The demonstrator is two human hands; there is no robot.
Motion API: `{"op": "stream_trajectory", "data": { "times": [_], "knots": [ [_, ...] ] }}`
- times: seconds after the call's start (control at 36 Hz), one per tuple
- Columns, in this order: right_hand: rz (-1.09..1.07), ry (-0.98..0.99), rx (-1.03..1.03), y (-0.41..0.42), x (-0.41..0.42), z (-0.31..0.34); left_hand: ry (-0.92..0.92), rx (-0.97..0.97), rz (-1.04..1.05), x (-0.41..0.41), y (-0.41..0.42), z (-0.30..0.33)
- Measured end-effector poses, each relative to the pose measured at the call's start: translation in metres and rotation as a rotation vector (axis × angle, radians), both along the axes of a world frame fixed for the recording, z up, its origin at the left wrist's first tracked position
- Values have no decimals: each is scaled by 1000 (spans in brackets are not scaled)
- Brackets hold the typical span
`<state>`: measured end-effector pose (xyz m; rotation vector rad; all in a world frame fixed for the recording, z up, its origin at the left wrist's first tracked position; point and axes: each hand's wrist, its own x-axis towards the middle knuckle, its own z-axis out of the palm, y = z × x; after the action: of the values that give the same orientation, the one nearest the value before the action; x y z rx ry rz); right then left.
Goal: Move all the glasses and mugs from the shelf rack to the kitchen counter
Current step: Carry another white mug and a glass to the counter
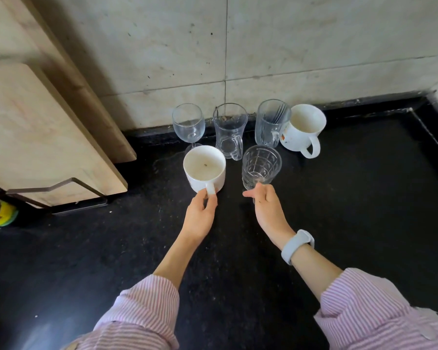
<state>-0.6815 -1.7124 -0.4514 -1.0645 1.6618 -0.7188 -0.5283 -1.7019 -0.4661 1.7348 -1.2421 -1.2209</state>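
Standing on a black speckled desk (364, 198) in a corner of pale stone-tile wall (314, 46): six vessels near the wall. Left hand (200, 215) pinches the handle of the front white mug (204, 170); right hand (268, 208) grips the ribbed glass (261, 165) at its base. Wooden boards (36, 135) lean at left.

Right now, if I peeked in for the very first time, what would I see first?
Two hands at the middle: the left hand pinches the handle of a white mug, and the right hand holds the base of a ribbed glass. Behind them, four more cups line the wall on the black counter. A wooden board leans at left.
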Motion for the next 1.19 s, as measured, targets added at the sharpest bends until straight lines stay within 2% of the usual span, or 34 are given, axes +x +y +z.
{"op": "stream_trajectory", "data": {
  "times": [0.22,0.58,0.75,0.94,1.06,1.19],
  "knots": [
    [-16,66,-45,-14,14,5,-58,-21,-21,-6,-2,1],
    [61,211,-43,-7,15,19,-305,-77,40,0,5,15],
    [145,433,-68,31,9,27,-603,-148,11,22,43,24],
    [565,543,-313,64,55,49,-834,-41,26,68,97,45],
    [862,560,-398,86,107,68,-915,-7,135,114,141,73],
    [1153,549,-613,148,187,96,-968,19,315,178,237,111]
  ]
}}
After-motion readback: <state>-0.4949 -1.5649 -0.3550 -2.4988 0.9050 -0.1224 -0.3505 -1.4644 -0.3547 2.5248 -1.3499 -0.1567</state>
